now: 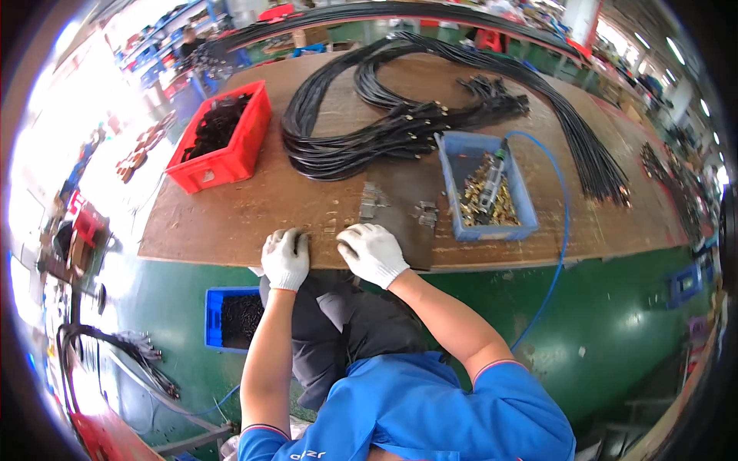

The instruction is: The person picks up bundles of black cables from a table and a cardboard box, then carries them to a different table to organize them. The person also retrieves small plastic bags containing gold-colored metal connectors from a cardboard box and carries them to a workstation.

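Observation:
Both my hands wear white gloves and rest at the near edge of a brown wooden workbench [231, 215]. My left hand [285, 257] lies with fingers curled on the bench edge. My right hand [372, 251] sits just to its right, fingers bent down on the wood; whether it holds a small part I cannot tell. Just beyond the hands are two small metal fixtures [373, 201] mounted on the bench. A blue bin [523, 201] of brass fittings with a green-handled tool in it stands to the right.
A red crate [223, 165] of black parts sits at the bench's left. Coiled black hoses [361, 131] with brass ends cover the far middle and right. A blue air line [560, 223] curves off the edge. A blue bin [234, 316] of black parts lies on the green floor.

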A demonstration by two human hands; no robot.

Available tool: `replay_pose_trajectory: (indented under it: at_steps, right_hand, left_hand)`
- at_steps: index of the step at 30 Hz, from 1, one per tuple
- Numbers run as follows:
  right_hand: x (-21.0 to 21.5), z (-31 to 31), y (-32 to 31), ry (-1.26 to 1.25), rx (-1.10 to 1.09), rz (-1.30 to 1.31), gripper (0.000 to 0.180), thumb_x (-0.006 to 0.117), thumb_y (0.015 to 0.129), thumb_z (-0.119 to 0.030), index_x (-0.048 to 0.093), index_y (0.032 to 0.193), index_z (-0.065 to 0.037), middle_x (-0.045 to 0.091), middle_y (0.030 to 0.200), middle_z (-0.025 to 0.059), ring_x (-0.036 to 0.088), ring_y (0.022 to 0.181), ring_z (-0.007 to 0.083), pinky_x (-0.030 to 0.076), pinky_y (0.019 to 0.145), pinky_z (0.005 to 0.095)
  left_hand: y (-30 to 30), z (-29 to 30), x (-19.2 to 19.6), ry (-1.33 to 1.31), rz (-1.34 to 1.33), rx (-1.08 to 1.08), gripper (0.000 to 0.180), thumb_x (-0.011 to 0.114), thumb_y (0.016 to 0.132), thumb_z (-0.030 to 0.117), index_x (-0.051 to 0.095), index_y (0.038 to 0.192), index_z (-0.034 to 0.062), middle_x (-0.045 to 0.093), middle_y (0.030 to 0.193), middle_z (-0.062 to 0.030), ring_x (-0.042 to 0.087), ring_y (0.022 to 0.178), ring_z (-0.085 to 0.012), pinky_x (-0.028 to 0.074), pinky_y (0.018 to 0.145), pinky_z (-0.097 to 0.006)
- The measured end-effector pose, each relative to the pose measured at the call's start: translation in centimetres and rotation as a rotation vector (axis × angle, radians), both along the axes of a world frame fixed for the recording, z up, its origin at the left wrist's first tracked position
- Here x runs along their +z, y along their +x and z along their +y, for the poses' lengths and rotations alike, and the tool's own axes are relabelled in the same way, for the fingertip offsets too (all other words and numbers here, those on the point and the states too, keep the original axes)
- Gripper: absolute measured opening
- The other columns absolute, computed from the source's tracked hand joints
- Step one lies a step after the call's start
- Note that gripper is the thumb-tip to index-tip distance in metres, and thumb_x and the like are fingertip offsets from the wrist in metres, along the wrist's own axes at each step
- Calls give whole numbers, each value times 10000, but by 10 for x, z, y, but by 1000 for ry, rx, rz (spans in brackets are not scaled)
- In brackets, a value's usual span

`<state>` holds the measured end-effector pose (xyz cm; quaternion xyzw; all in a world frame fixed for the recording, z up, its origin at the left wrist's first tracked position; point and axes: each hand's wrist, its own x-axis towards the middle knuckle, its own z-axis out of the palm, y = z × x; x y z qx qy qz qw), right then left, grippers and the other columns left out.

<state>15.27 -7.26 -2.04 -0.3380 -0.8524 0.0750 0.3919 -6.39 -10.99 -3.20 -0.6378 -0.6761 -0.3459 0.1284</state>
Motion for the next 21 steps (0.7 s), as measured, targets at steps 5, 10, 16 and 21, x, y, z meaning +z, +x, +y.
replay_pose_trajectory:
  at_steps: [5, 10, 16, 21]
  right_hand:
    - [-3, 3, 2, 7, 6, -33, 149, 631, 878, -232, 678, 922, -98, 672, 897, 88, 656, 839, 281, 519, 791, 412]
    - [7, 7, -1, -83, 12, -32, 152, 667, 871, -234, 687, 960, -113, 693, 971, 85, 667, 898, 284, 522, 834, 419]
    - [21, 16, -11, -159, 66, 22, 179, 738, 808, -138, 691, 977, -104, 695, 961, 73, 669, 855, 283, 532, 789, 411]
    - [20, 18, -20, -252, 43, -53, 216, 746, 786, -88, 685, 993, -97, 698, 956, 67, 669, 833, 264, 526, 773, 401]
  left_hand:
    - [-2, 3, -21, 154, 51, 11, 97, 673, 857, 167, 707, 888, 82, 686, 913, -106, 632, 895, -317, 491, 823, -427]
    - [-6, 6, -17, 204, 24, -34, 66, 702, 800, 84, 705, 865, 75, 683, 889, -115, 635, 843, -328, 506, 787, -435]
    - [-21, 5, -14, 125, -76, -81, 177, 732, 682, 70, 717, 857, 94, 677, 861, -101, 639, 803, -327, 509, 749, -446]
    - [-27, 2, -14, -4, -88, -127, 249, 770, 657, 117, 715, 898, 150, 640, 930, -30, 611, 827, -252, 470, 745, -395]
